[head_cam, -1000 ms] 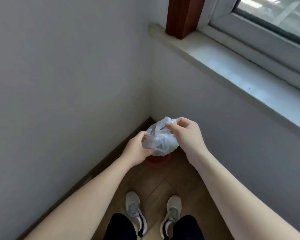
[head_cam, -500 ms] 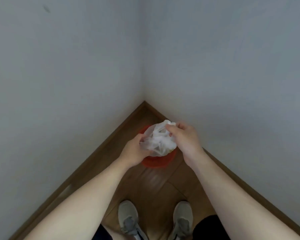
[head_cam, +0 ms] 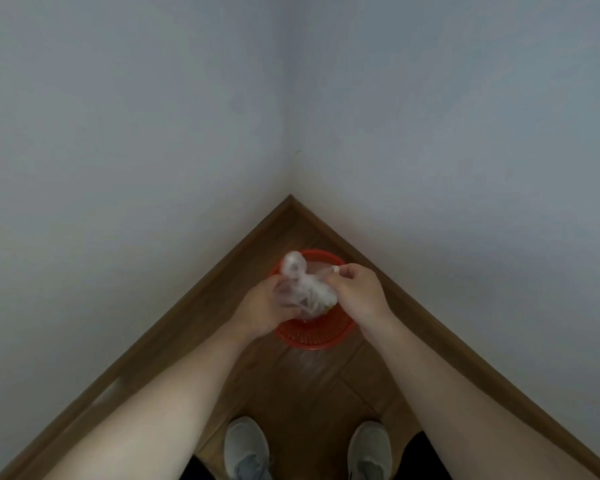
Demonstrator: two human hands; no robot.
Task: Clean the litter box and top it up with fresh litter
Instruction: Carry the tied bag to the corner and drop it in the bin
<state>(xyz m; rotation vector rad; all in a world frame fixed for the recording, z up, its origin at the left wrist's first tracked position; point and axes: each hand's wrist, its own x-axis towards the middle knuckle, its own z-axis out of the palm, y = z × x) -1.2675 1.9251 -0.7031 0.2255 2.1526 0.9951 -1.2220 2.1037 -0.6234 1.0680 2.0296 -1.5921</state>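
Room corner: 2 pale grey walls, brown wooden skirting (head_cam: 187, 303), wood-plank floor (head_cam: 309, 393). On the floor, tight in the corner: round red perforated plastic waste bin (head_cam: 312, 341).

Directly above the bin mouth, between both hands: crumpled translucent white plastic bag (head_cam: 305, 289). Contents not discernible. Long axis roughly upper left to lower right; top tuft blurred.

Left hand (head_cam: 267, 306): grip closed round the bag's left side, fingers curled beneath. Right hand (head_cam: 357, 292): grip closed, pinching the bag's right edge between thumb and fingers. Both hands about equally near the bin.

For disposal: release straight down; no sideways travel judged necessary. Litter box not in view.
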